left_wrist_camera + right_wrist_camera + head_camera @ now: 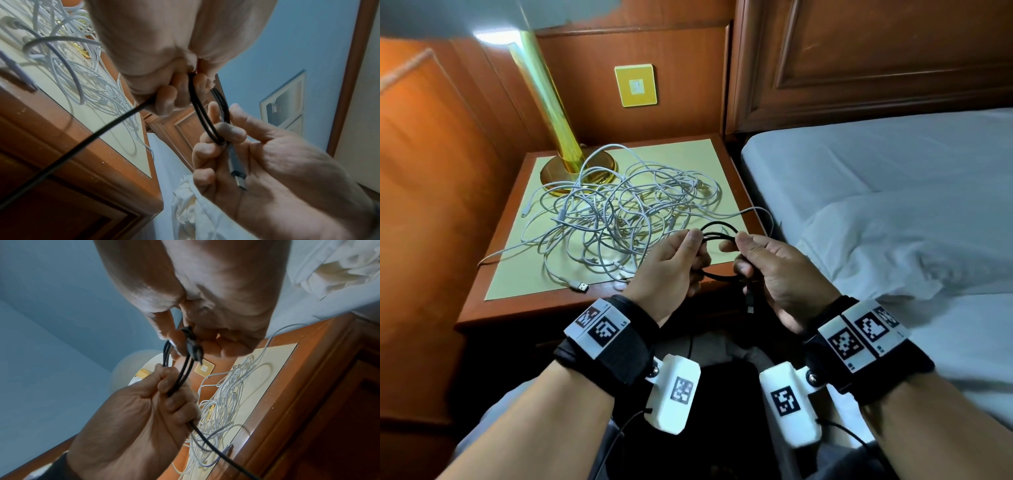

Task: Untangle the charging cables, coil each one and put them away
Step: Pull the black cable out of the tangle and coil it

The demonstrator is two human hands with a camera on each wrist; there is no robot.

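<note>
A black cable is gathered into a few small loops between my two hands, just above the nightstand's front right corner. My left hand grips one side of the loops with curled fingers. My right hand pinches the other side, and the cable's USB plug lies across its palm. A loose black tail hangs down from my left fist. A tangle of white cables is spread over the nightstand top behind my hands.
The nightstand has a cream top and a wooden rim. A brass lamp stands at its back left, with white cable looped round the base. One white USB plug lies at the front edge. A bed with white sheets is on the right.
</note>
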